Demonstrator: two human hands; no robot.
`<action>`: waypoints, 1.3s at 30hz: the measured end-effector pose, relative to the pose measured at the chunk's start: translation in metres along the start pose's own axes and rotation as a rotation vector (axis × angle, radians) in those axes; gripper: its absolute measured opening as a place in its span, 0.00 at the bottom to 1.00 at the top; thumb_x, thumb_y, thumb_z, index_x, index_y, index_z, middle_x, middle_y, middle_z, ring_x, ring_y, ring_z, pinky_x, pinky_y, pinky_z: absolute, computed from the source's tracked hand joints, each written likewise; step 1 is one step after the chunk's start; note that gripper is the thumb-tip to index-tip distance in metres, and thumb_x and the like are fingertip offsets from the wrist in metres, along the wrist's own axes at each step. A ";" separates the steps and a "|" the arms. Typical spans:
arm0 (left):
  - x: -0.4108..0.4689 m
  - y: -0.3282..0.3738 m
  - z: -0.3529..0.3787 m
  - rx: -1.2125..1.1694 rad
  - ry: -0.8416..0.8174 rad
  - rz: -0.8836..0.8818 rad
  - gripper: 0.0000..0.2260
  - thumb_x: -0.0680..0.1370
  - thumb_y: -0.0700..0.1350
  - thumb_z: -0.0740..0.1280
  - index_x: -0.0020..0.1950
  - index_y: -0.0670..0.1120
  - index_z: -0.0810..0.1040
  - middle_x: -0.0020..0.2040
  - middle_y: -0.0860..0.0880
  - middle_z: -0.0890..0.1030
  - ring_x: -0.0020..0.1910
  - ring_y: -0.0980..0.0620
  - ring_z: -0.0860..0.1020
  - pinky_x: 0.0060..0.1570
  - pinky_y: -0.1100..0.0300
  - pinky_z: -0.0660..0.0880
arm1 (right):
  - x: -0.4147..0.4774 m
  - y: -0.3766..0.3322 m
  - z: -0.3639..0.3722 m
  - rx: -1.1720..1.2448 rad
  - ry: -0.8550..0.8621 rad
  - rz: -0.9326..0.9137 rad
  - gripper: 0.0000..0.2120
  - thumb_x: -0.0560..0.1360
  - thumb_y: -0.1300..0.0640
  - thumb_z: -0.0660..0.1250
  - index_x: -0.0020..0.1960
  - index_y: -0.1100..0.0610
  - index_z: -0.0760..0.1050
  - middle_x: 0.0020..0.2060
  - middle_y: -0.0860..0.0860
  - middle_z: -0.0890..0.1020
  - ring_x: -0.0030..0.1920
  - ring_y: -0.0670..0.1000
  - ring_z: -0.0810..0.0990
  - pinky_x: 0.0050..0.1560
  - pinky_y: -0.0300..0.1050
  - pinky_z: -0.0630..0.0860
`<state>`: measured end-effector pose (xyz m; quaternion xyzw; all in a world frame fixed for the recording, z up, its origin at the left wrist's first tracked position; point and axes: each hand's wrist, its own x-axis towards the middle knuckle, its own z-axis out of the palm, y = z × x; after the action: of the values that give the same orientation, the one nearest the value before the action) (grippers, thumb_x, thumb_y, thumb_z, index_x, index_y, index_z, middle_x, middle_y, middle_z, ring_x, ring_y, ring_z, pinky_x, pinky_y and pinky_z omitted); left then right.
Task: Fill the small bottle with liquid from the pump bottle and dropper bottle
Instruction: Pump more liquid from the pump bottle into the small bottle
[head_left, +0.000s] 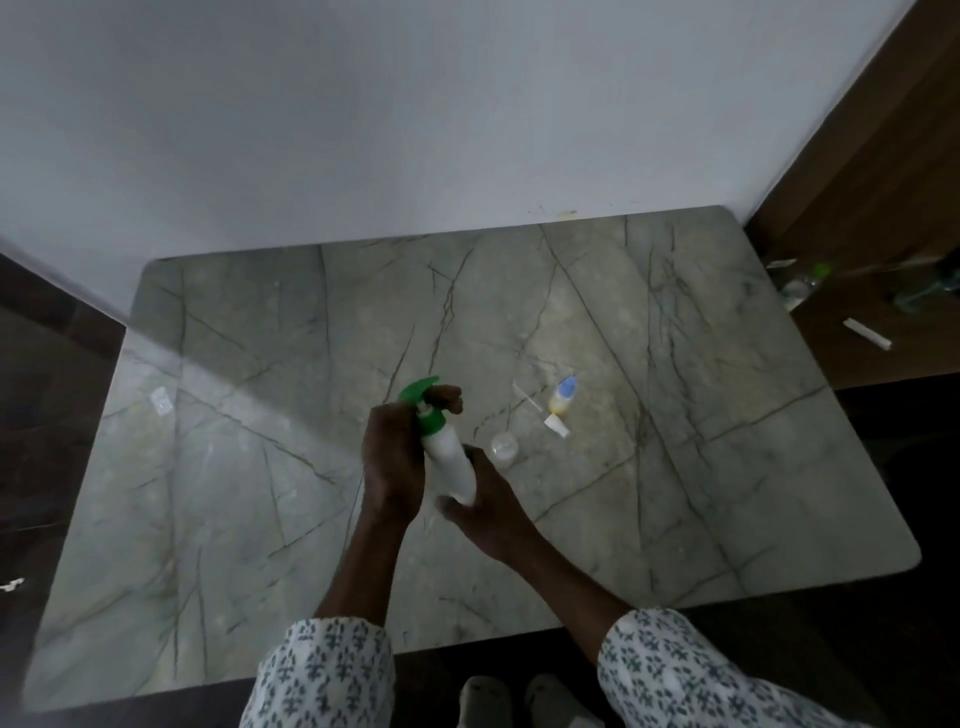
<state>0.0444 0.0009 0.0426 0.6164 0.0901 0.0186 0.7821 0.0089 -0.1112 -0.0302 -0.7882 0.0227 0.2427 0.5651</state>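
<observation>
Over a marble table (727, 415), both hands hold a white pump bottle (449, 462) tilted, its green pump pointing away. The left hand (395, 457) grips the neck, fingers curled over the pump, probably to press or unscrew it. The right hand (488, 512) grips the base, steadying it. The small bottle (504, 448) stands open just right of the hands, the dropper bottle (563, 399) beyond.

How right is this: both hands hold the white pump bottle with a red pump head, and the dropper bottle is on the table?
The pump head is green, not red; the head view shows it. The rest holds: the left hand and right hand hold the white pump bottle, and the dropper bottle is on the table.
</observation>
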 end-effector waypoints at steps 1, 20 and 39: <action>0.004 -0.008 -0.003 -0.005 0.034 -0.010 0.27 0.80 0.52 0.52 0.53 0.29 0.77 0.51 0.31 0.80 0.54 0.35 0.78 0.62 0.42 0.70 | 0.000 0.001 0.003 0.007 -0.003 0.003 0.32 0.71 0.53 0.71 0.71 0.51 0.63 0.61 0.48 0.75 0.59 0.47 0.76 0.55 0.43 0.75; 0.018 -0.045 -0.012 0.101 0.058 0.007 0.31 0.78 0.60 0.53 0.41 0.33 0.76 0.30 0.42 0.76 0.28 0.47 0.73 0.30 0.60 0.70 | 0.014 0.025 0.019 -0.076 -0.157 0.167 0.54 0.57 0.44 0.75 0.76 0.51 0.52 0.72 0.51 0.66 0.68 0.52 0.70 0.64 0.53 0.73; 0.024 -0.051 -0.040 0.366 -0.024 -0.044 0.28 0.76 0.68 0.52 0.37 0.49 0.81 0.36 0.43 0.81 0.34 0.46 0.78 0.39 0.50 0.74 | 0.042 0.033 -0.033 -0.296 0.350 -0.330 0.24 0.74 0.42 0.68 0.63 0.55 0.74 0.56 0.50 0.79 0.56 0.50 0.77 0.54 0.43 0.75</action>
<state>0.0570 0.0303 -0.0179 0.7464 0.0963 -0.0225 0.6581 0.0475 -0.1433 -0.0687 -0.8852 -0.0444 0.0081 0.4631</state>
